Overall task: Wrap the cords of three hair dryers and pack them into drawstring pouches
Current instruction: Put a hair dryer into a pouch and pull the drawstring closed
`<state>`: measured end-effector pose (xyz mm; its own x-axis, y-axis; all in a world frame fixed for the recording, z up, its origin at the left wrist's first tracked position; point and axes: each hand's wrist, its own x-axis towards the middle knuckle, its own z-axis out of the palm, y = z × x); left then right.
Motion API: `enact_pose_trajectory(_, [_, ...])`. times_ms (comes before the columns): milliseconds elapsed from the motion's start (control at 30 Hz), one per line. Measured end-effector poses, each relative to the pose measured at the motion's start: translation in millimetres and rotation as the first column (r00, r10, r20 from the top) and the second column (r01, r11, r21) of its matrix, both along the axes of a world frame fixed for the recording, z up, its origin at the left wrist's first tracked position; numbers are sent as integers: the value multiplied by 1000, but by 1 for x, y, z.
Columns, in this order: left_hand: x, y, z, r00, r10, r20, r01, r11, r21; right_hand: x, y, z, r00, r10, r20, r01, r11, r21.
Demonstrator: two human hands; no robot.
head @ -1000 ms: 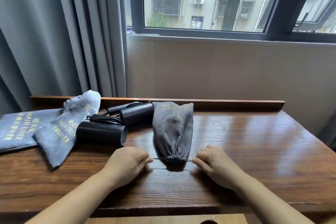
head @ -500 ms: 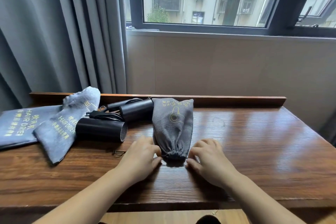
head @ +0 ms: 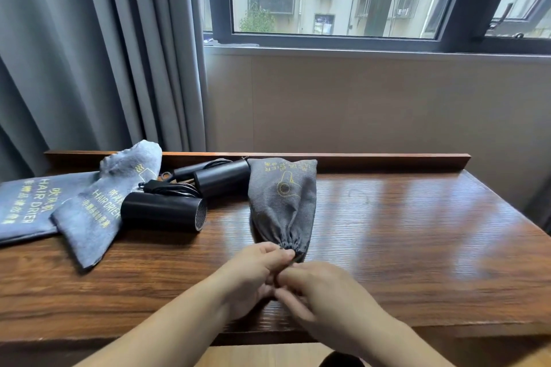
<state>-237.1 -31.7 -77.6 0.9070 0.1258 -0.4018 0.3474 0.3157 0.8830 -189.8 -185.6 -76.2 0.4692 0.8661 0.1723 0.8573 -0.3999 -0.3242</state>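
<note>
A: Filled grey fabric drawstring pouch (head: 283, 202) lies on the brown wooden table (head: 402, 232), closed end toward the wall, gathered mouth toward us. Where do we hold it?

B: At the puckered neck. Our left hand (head: 253, 271) has its fingers curled against the gathers; our right hand (head: 322, 292) meets it just below the mouth. Both appear to pinch the thin cord ends, though the cord itself is too fine and blurred to confirm.

A: Handling properties?

B: We judge the cloth soft and limp, with a rigid, moderately heavy body inside. Lifting by the cord alone would load the gathers; we recommend supporting the bulge from beneath.

A: Remaining items?

B: Two black cylindrical hair dryers (head: 162, 211) lie left of the pouch, their black cords (head: 170, 188) loosely bundled between them. Two empty grey pouches with yellow lettering (head: 89, 217) lie flat further left, one overlapping the other, beside the grey curtain (head: 89, 53).

A: Progress?

B: We estimate one unit of three packed, its closure being finished. The smooth dryer barrels may roll or slip; we advise gripping at the handle.
</note>
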Motion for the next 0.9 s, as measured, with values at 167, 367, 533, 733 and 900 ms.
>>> enact_pose_trajectory(167, [-1,10,0,999,47,-19,-49,992,-118,14,-9,-10,979,-184,-83,193,974,118])
enact_pose_trajectory(367, [-3,11,-1,1000,-11,-1,11,989,-150,20,2,-26,721,-156,-675,408,883,232])
enact_pose_trajectory(533, [-5,10,0,999,-43,14,45,986,-161,13,17,-36,702,48,-710,310,878,365])
enact_pose_trajectory(733, [-3,18,-7,999,45,24,-44,998,-43,20,4,-32,650,87,-755,342,854,393])
enact_pose_trajectory(900, [-2,22,-16,992,120,50,-126,984,126,34,-12,-17,693,-46,-719,446,811,378])
